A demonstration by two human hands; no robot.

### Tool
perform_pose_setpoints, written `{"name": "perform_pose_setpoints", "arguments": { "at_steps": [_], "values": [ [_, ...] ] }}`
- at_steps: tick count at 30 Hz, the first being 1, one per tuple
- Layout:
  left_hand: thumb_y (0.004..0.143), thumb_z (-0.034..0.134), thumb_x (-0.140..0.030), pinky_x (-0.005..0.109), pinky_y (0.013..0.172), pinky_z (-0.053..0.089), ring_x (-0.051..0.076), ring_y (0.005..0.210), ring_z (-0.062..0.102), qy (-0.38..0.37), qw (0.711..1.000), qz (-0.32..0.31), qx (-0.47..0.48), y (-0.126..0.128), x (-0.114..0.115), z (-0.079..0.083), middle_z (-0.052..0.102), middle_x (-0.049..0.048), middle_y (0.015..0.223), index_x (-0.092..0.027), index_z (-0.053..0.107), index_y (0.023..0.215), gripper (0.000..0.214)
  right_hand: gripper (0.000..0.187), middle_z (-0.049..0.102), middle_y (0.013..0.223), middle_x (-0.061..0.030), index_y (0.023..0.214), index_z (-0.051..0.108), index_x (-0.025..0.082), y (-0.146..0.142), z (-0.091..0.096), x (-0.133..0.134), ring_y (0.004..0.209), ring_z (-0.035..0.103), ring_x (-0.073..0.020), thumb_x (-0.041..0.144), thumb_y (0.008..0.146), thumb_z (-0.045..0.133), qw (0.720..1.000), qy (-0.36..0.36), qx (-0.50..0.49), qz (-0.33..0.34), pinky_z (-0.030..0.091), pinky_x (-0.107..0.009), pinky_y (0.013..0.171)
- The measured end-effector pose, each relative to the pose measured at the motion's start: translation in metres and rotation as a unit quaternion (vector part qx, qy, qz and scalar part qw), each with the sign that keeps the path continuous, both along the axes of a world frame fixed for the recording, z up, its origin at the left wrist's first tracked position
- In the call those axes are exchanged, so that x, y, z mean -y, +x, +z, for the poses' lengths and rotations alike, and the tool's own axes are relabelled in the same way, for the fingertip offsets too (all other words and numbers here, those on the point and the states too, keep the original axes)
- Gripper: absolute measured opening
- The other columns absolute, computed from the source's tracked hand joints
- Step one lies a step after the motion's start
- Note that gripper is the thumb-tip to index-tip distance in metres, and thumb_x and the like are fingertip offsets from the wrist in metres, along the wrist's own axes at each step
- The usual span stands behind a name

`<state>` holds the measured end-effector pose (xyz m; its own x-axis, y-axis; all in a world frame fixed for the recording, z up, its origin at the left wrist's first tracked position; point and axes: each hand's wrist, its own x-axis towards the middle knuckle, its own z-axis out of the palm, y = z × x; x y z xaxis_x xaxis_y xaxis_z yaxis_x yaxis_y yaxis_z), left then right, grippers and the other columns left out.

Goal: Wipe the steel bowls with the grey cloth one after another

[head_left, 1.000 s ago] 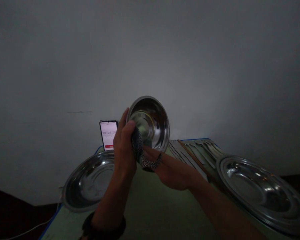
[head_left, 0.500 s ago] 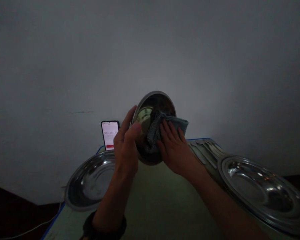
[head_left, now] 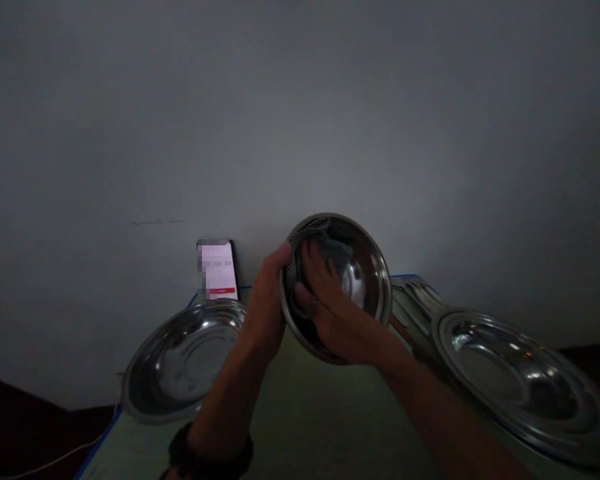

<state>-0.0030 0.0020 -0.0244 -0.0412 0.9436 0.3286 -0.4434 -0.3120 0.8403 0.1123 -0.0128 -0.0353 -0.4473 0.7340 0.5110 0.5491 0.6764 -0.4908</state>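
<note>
A shiny metal bowl [head_left: 375,280] is held up above the table, its opening tilted toward me. My left hand [head_left: 267,297] grips the bowl's left rim, thumb on the edge and the other fingers hidden behind it. Inside the bowl, my right hand [head_left: 330,300] presses a grey-green cloth [head_left: 337,253] against the inner left wall. Part of the cloth shows beyond the fingertips and along the upper left rim; the rest lies hidden beneath the hand.
A wide metal basin [head_left: 180,367] stands at the left of the green table [head_left: 310,420]. Stacked metal plates [head_left: 495,373] lie at the right, with several pieces of cutlery [head_left: 420,297] behind them. A phone [head_left: 220,270] leans against the wall [head_left: 300,120].
The bowl has shifted right and down, its opening turned more toward me. My right hand, with the cloth, has moved from the bowl's right side deep into its left inside.
</note>
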Motion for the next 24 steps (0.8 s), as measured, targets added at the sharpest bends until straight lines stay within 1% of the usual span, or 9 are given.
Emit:
{"name": "perform_pose_setpoints", "arguments": {
  "at_steps": [3, 6, 8, 11, 13, 15, 17, 21, 24],
  "values": [
    [0.077, 0.060, -0.049, 0.037, 0.089, 0.051, 0.024, 0.096, 0.064, -0.037, 0.999, 0.000, 0.025, -0.002, 0.002, 0.006, 0.070, 0.0019, 0.074, -0.021, 0.067, 0.072, 0.029, 0.058, 0.007, 0.158, -0.0124, 0.150, 0.004, 0.013, 0.001, 0.004, 0.006, 0.144, -0.001, -0.0190, 0.029, 0.097, 0.024, 0.994, -0.003, 0.044, 0.099, 0.011, -0.049, 0.118],
    [0.074, 0.062, -0.048, 0.036, 0.082, 0.054, 0.023, 0.086, 0.066, -0.052, 0.997, 0.010, 0.064, -0.002, 0.006, 0.013, 0.064, 0.0001, 0.059, -0.022, 0.064, 0.065, 0.028, 0.056, 0.015, 0.156, -0.0117, 0.149, 0.012, 0.012, 0.005, 0.009, 0.011, 0.144, 0.009, -0.0194, 0.029, 0.098, 0.027, 0.988, -0.003, 0.053, 0.143, 0.020, -0.045, 0.117],
    [0.074, 0.061, -0.049, 0.035, 0.079, 0.054, 0.022, 0.082, 0.066, -0.053, 0.996, 0.043, 0.064, -0.004, 0.006, 0.015, 0.062, 0.0002, 0.056, -0.021, 0.064, 0.065, 0.029, 0.055, 0.023, 0.154, -0.0101, 0.149, 0.017, 0.015, 0.007, 0.013, 0.014, 0.143, 0.020, -0.0193, 0.031, 0.098, 0.030, 0.987, -0.005, 0.038, 0.158, 0.028, -0.043, 0.115],
    [0.075, 0.061, -0.050, 0.033, 0.078, 0.054, 0.022, 0.081, 0.065, -0.022, 0.991, 0.123, 0.040, -0.011, 0.002, 0.014, 0.064, 0.0005, 0.062, -0.021, 0.067, 0.071, 0.030, 0.052, 0.040, 0.147, -0.0072, 0.147, 0.025, 0.020, 0.008, 0.016, 0.019, 0.134, 0.041, -0.0187, 0.030, 0.097, 0.035, 0.984, -0.032, 0.040, 0.173, 0.040, -0.039, 0.109],
    [0.075, 0.062, -0.048, 0.032, 0.078, 0.053, 0.021, 0.083, 0.065, 0.010, 0.985, 0.168, 0.043, -0.017, -0.002, 0.013, 0.065, -0.0008, 0.067, -0.023, 0.067, 0.073, 0.026, 0.051, 0.048, 0.143, -0.0065, 0.145, 0.030, 0.022, 0.006, 0.016, 0.021, 0.127, 0.050, -0.0191, 0.027, 0.096, 0.039, 0.985, -0.042, 0.053, 0.158, 0.043, -0.038, 0.105],
    [0.077, 0.059, -0.046, 0.031, 0.081, 0.052, 0.020, 0.086, 0.064, 0.027, 0.982, 0.175, 0.064, -0.020, -0.005, 0.014, 0.065, -0.0016, 0.070, -0.023, 0.067, 0.074, 0.024, 0.049, 0.050, 0.141, -0.0055, 0.143, 0.035, 0.022, 0.004, 0.015, 0.022, 0.126, 0.051, -0.0187, 0.023, 0.095, 0.041, 0.989, -0.019, 0.065, 0.128, 0.042, -0.037, 0.106],
    [0.080, 0.055, -0.045, 0.030, 0.084, 0.050, 0.019, 0.087, 0.063, 0.049, 0.979, 0.172, 0.102, -0.022, -0.005, 0.017, 0.067, -0.0015, 0.073, -0.023, 0.068, 0.076, 0.026, 0.045, 0.049, 0.142, -0.0044, 0.140, 0.040, 0.021, 0.003, 0.014, 0.021, 0.129, 0.047, -0.0185, 0.023, 0.095, 0.039, 0.991, 0.018, 0.088, 0.097, 0.037, -0.039, 0.110],
    [0.085, 0.048, -0.040, 0.028, 0.089, 0.048, 0.017, 0.091, 0.062, 0.117, 0.970, 0.157, 0.145, -0.023, -0.003, 0.023, 0.071, -0.0003, 0.084, -0.021, 0.070, 0.081, 0.029, 0.047, 0.049, 0.142, -0.0052, 0.136, 0.047, 0.015, 0.007, 0.013, 0.017, 0.134, 0.040, -0.0220, 0.036, 0.098, 0.030, 0.987, 0.053, 0.150, 0.015, 0.023, -0.047, 0.117],
    [0.084, 0.049, -0.042, 0.029, 0.091, 0.049, 0.019, 0.097, 0.063, 0.104, 0.976, 0.142, 0.126, -0.021, 0.000, 0.024, 0.072, -0.0010, 0.087, -0.023, 0.069, 0.081, 0.028, 0.055, 0.044, 0.145, -0.0080, 0.138, 0.044, 0.010, 0.013, 0.010, 0.012, 0.139, 0.031, -0.0240, 0.041, 0.098, 0.023, 0.981, 0.059, 0.170, -0.075, 0.018, -0.049, 0.117]
  ]
}}
